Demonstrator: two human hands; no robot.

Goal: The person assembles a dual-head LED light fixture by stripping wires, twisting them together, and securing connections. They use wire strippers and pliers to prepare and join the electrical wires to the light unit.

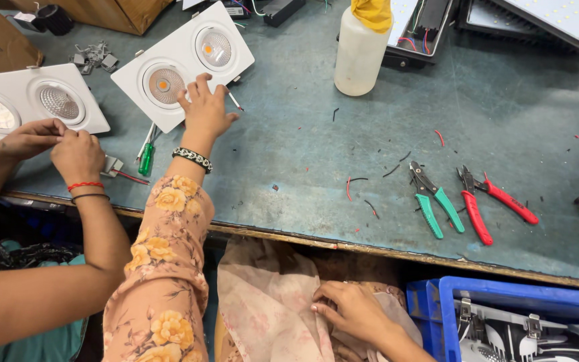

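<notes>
Left hand (pixel 204 110) flat, fingers spread on twin downlight (pixel 182 64); pull by the frame, not lenses; right hand (pixel 350 310) open, resting on cloth (pixel 269 302).

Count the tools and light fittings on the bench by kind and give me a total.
White twin downlight fittings: 2
Green-handled pliers: 1
Red-handled pliers: 1
Green-handled screwdriver: 1
White plastic bottle: 1
Total: 6
The left hand touches one fitting.

A white plastic squeeze bottle (pixel 358 50), green-handled pliers (pixel 435 199), red-handled cutters (pixel 487 202) and a blue plastic crate (pixel 504 295) by the worn grey-green worktable (pixel 303 134).
</notes>
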